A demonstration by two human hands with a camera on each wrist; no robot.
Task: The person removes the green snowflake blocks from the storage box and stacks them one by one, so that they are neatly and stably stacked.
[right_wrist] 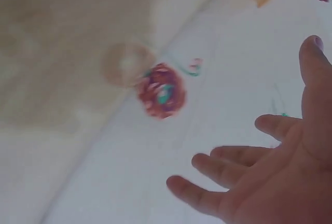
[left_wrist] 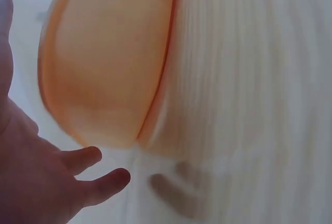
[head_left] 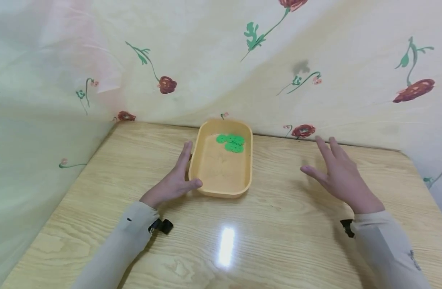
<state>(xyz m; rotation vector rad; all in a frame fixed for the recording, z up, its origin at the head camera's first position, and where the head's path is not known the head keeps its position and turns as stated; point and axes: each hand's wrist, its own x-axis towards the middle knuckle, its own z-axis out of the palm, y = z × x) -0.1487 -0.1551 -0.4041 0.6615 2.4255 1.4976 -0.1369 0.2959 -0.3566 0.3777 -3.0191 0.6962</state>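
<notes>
While the orange tray (head_left: 218,174) stood on the far part of the table (head_left: 278,228), close to the floral cloth (head_left: 206,60), several flat green pieces (head_left: 234,147) lay bunched inside it, towards its far right corner. The step in hand looked like positioning or steadying the tray; the next move seemed to call for either a curled grip on its left wall or a clean withdrawal. The tray lay between the hands, much nearer the left one. The left hand (head_left: 175,179) was spread along the tray's left side, its thumb at the near left corner, gripping nothing; with the left wrist view blurred, contact could not be told for certain. The right hand (head_left: 338,172) hung well apart on the right, fingers spread and holding nothing. Beyond it, a red printed flower (head_left: 303,131) showed low on the cloth.
</notes>
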